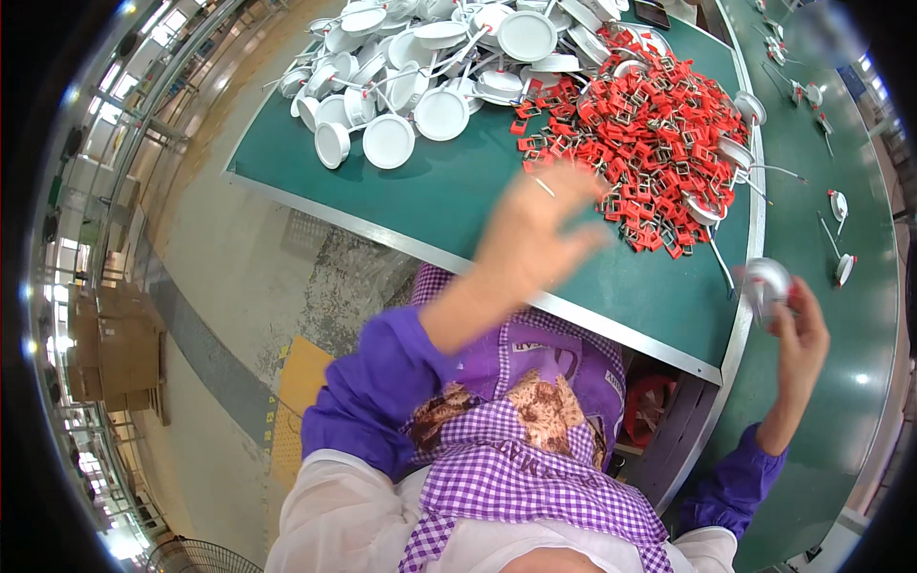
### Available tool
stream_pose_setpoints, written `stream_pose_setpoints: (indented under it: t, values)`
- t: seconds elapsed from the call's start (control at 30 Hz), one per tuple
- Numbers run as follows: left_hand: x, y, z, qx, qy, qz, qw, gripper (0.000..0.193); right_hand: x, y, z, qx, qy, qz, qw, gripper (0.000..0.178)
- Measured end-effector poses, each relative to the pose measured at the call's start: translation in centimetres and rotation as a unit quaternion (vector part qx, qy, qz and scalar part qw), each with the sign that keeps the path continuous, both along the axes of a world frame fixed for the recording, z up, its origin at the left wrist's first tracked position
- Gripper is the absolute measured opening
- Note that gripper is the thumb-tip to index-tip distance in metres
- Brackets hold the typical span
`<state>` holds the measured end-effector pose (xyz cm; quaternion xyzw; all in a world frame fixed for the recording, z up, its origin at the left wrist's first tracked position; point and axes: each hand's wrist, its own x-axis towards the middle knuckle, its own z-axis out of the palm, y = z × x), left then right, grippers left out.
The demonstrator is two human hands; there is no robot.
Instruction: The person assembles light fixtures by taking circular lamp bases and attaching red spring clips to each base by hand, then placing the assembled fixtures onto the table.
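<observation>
Gripping a round white plastic lamp [765, 283] beyond the green table's right edge [735, 329], the right hand [804, 334] should pinch lightly; left hand [535, 229] blurred, can't tell.

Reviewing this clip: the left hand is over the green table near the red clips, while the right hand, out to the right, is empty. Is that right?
Not quite: the right hand is not empty. The head view shows it holding a round white piece. The left hand is indeed over the green table near the red clips.
</observation>
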<state>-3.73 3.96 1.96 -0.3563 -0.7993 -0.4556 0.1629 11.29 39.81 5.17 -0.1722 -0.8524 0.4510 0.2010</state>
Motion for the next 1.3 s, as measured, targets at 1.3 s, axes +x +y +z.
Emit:
stream_pose_setpoints:
  t: [1.3]
  values:
    - [1.3, -3.8, -0.7, 0.6, -0.481, -0.063, 0.636, 0.047, -15.7, -20.8, -4.3, -0.026, -0.081, 0.293, 0.952, 0.014]
